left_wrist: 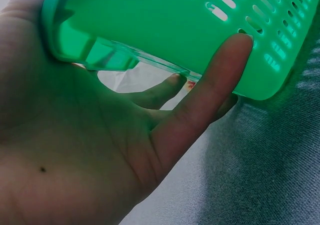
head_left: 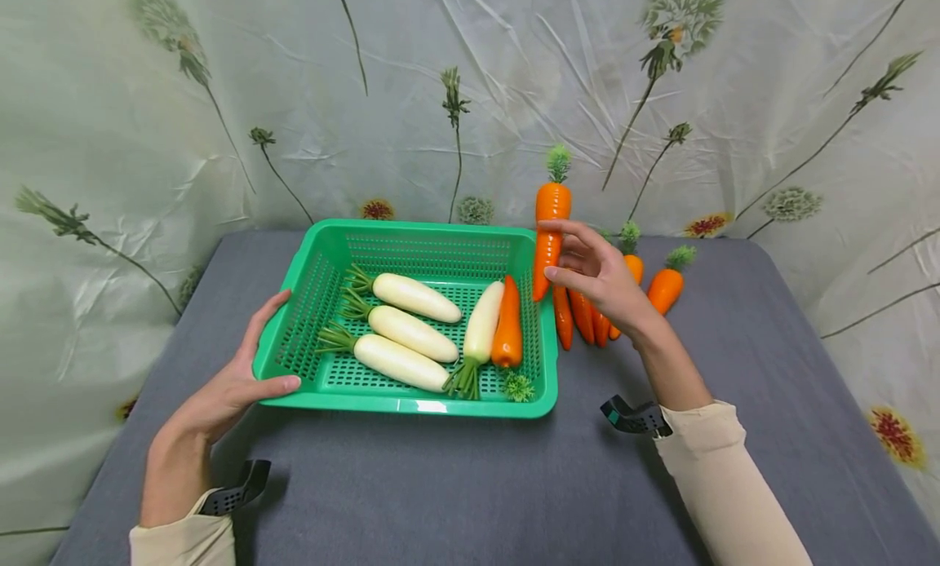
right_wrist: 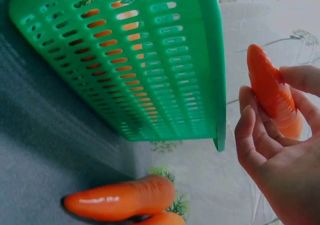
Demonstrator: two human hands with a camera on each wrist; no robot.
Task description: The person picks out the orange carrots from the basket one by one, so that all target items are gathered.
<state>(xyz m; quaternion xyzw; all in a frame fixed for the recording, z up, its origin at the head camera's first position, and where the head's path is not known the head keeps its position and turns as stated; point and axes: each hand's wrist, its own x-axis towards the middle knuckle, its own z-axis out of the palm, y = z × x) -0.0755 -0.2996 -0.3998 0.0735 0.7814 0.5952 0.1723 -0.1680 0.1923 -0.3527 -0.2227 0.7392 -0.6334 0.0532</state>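
Note:
A green plastic basket (head_left: 441, 404) stands on the table, holding several white radishes (head_left: 400, 362) and one orange carrot (head_left: 507, 329) at its right end. My left hand (head_left: 228, 391) grips the basket's left end, thumb over the rim and fingers against the outer wall, as the left wrist view also shows. Above the basket's right rim, my right hand (head_left: 602, 276) pinches another carrot (head_left: 552, 207) between thumb and fingers. Its leafy top points up and its tip down. In the right wrist view this carrot (right_wrist: 272, 95) is apart from the basket wall (right_wrist: 205, 85).
Several more carrots (head_left: 665, 290) lie on the grey tablecloth (head_left: 441, 493), just right of the basket and partly hidden behind my right hand. A pale curtain with dandelion prints (head_left: 396, 142) hangs behind the table.

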